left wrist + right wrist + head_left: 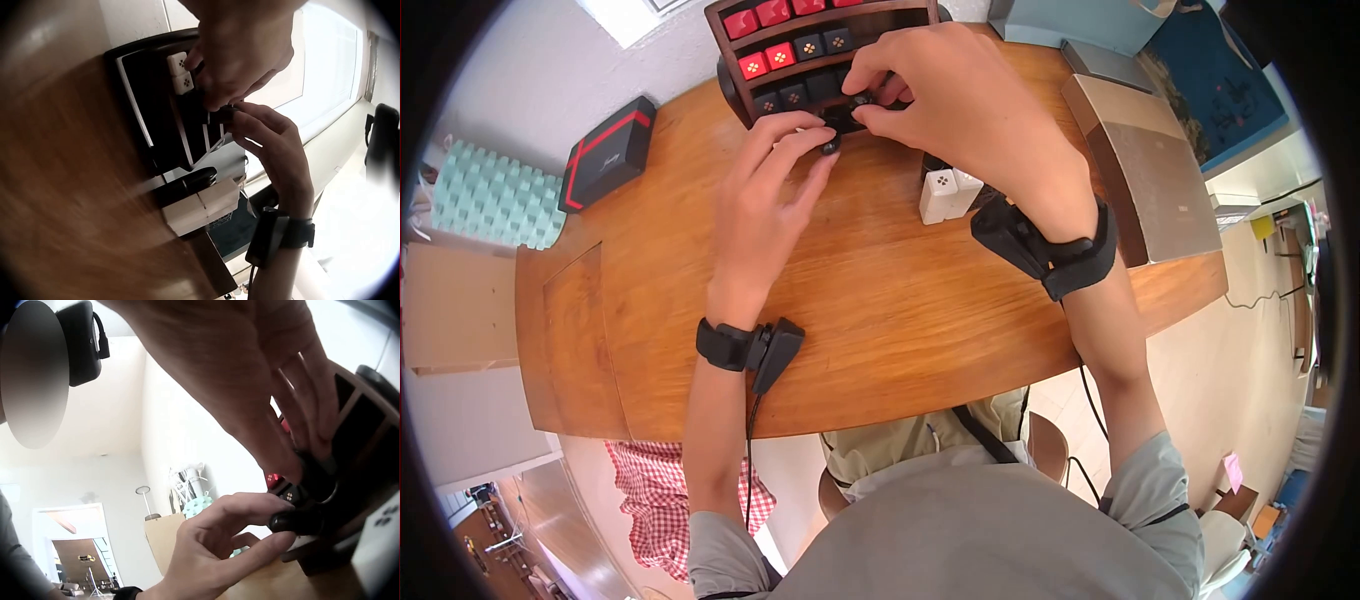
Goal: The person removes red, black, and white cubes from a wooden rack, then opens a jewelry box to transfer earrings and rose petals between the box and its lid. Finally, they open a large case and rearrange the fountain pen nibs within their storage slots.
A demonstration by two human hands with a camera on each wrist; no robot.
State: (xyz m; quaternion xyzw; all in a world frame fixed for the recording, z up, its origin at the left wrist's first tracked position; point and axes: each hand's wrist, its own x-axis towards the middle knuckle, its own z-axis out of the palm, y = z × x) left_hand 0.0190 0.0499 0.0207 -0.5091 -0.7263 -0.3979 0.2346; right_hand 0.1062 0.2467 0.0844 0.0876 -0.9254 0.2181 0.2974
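Observation:
A dark wooden rack [745, 45] with rows of red and black cubes bearing flower marks stands at the table's back. In front of its lower rows, the left hand [765, 195] pinches a small glossy black piece [294, 521] between thumb and fingers. The right hand [960, 105] reaches in from the right, its thumb and fingers round another dark piece [861, 99] at the rack. In the right wrist view the two dark pieces are close together; whether they touch is unclear. White cubes [940, 195] stand on the table below the right hand.
A black box with a red ribbon [610, 155] and a pale green bumpy object [495, 195] are at the left. A brown cardboard box [1150, 180] lies at the right edge, beside a blue bag [1210, 100]. A checkered cloth [650, 500] hangs below the front edge.

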